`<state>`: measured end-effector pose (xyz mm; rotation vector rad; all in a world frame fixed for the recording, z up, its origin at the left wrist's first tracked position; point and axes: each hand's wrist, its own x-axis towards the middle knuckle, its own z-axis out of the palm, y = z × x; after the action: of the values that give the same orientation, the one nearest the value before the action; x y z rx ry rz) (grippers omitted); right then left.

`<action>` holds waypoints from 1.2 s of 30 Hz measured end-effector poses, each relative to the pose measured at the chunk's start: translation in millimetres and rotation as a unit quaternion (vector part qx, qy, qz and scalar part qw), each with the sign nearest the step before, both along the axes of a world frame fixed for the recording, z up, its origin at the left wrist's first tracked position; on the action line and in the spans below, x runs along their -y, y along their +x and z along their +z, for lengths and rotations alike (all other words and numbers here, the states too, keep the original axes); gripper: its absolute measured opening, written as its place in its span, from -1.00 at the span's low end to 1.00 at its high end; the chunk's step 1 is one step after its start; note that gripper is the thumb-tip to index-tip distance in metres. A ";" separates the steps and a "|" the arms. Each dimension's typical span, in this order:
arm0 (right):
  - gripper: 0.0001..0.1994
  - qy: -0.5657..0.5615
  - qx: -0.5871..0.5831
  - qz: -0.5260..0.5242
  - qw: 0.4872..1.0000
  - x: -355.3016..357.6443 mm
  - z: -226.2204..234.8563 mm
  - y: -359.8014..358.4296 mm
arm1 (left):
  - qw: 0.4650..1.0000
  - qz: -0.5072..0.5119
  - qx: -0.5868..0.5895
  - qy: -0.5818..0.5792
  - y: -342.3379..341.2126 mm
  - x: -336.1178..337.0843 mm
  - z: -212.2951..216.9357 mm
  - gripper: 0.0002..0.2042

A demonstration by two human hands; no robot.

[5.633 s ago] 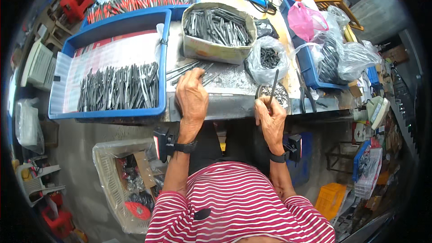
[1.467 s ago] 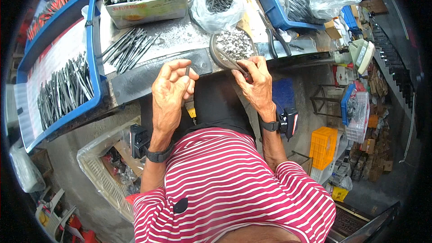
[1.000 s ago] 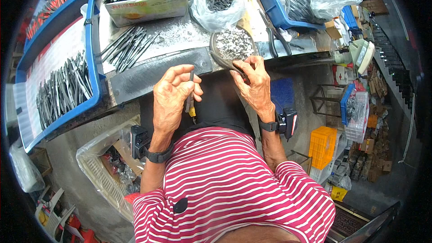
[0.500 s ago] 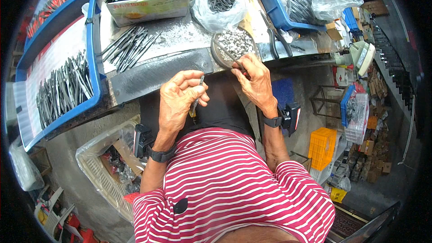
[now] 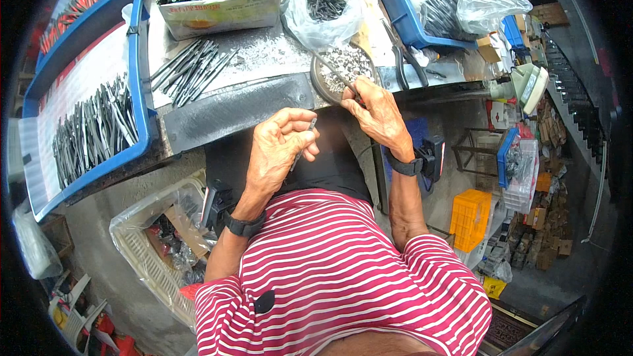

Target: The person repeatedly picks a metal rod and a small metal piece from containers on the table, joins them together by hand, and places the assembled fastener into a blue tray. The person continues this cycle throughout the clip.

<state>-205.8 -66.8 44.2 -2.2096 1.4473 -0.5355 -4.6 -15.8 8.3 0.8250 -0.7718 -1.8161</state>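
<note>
Grip: the left hand (image 5: pixel 280 151) pinches a small dark metal piece (image 5: pixel 303 142) between thumb and fingertips, held above the lap, just off the table (image 5: pixel 264 59) edge. The right hand (image 5: pixel 376 112) pinches a thin metal rod (image 5: pixel 333 74) whose far end lies over the round dish of small parts (image 5: pixel 343 66). Risk, as judged: the fingertip hold is slight, so the piece could drop to the floor; the rod could tip the dish.

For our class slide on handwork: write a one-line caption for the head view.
Left hand holds a small metal piece; right hand reaches into a round dish of small parts.
</note>
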 end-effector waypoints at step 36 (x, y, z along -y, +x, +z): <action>-0.91 0.090 0.410 -0.184 0.889 -4.4 0.6 25.2 | 0.998 0.060 0.015 0.006 -21.8 24.4 7.8 -0.80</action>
<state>-180.6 -62.4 44.7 -1.2744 1.3339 -1.2213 -26.4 -40.3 16.1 0.8900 -0.7156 -1.7060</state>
